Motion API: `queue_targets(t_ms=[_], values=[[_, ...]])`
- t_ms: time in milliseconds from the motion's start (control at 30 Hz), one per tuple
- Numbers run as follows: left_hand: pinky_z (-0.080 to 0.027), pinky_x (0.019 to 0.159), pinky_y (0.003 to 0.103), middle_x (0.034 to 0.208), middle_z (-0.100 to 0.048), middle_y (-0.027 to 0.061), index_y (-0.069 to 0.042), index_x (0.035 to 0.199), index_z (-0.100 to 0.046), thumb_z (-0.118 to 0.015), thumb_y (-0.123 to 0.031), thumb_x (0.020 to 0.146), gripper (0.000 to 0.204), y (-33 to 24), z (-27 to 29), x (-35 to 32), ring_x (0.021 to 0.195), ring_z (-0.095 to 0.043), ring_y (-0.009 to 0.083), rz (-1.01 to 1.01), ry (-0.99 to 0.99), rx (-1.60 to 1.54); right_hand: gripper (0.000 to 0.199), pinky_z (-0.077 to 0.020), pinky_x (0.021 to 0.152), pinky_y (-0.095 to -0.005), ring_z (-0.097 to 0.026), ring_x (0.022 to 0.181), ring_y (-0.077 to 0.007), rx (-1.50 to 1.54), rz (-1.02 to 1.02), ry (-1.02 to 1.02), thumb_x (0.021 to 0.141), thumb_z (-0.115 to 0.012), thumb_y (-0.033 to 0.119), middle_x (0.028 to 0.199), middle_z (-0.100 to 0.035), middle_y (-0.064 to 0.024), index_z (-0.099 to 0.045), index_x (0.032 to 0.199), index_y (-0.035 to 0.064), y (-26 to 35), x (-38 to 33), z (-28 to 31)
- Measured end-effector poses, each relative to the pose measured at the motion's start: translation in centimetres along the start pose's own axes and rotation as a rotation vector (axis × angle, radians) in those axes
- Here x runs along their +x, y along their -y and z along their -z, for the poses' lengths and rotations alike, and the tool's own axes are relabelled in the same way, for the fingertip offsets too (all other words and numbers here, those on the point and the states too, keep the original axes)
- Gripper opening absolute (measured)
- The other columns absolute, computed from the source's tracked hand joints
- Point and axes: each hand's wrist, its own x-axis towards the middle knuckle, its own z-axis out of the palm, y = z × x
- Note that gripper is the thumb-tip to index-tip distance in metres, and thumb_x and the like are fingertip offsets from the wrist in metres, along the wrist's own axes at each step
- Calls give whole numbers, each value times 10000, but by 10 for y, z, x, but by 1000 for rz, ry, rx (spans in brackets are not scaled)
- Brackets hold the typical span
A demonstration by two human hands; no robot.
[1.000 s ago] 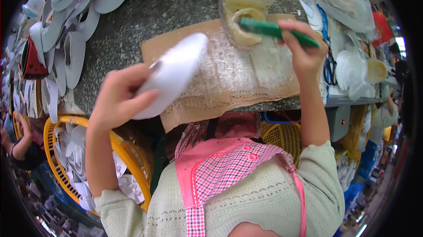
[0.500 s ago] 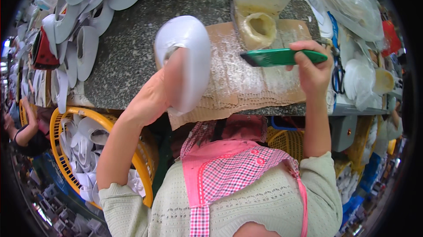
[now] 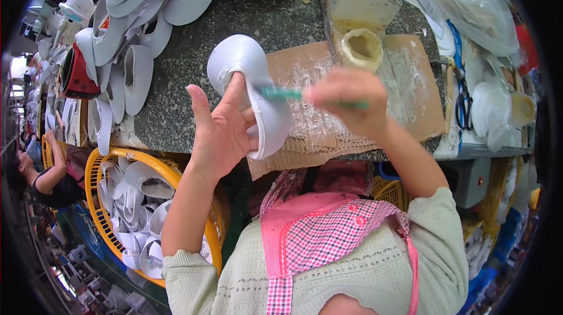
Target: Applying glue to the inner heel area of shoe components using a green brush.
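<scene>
Pale green knit sweater [image 3: 240,277], pink checked apron [image 3: 328,239]

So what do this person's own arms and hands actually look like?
They are plain human ones. The left hand and right hand wear no gloves, and I see no watch at either wrist. The left sleeve and right sleeve are pale green knit, ending near the elbows. The right hand is blurred, so finer detail there is unclear.

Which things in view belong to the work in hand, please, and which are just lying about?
In use:
- white shoe, on the left hand's fingers
- green brush, in the right hand
- cardboard
- probably the open-necked container

Apparently just lying about:
- black-handled scissors
- clear plastic bag
- red black-spotted object
</scene>
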Motion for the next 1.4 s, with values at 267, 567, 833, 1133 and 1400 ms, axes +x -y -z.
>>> queue_targets(t_ms=[267,567,833,1133,1400], values=[[-484,692,318,1141,-509,184,-29,1360,-183,-292,-599,851,772,2,1,23,966,-543,244,-27,-157,473,197,-466,578,-244,-599,662,-142,18,-286,-403,733,-599,-46,782,-649,-71,-655,894,52,16,-41,44],[-435,685,390,842,-608,108,-20,823,-563,-594,-201,736,204,-29,-19,8,798,-573,303,-750,80,1717,194,-444,633,-239,-576,680,-142,-176,-223,-166,727,-609,-61,791,-632,-76,-642,903,13,-6,-42,102],[-464,704,256,869,-627,108,-14,1058,-564,-643,-83,722,352,-3,-26,16,817,-603,222,-371,-255,1498,145,-466,555,-224,-577,631,-117,335,-422,-519,772,-606,-6,819,-631,-76,-630,915,-1,10,-70,63],[-302,982,338,1288,-414,105,-22,1353,-240,-106,-878,577,1163,24,-16,26,1163,-414,197,-105,-80,93,139,-478,561,-279,-607,619,-216,323,-64,-128,715,-645,22,750,-634,-97,-657,851,45,20,-58,-2],[-249,1015,357,1321,-376,123,-26,1374,-167,-93,-860,603,1138,26,-19,33,1204,-372,216,-120,-44,34,180,-456,546,-263,-591,599,-200,178,8,-113,706,-643,6,699,-606,-82,-652,880,49,16,-60,-21]])
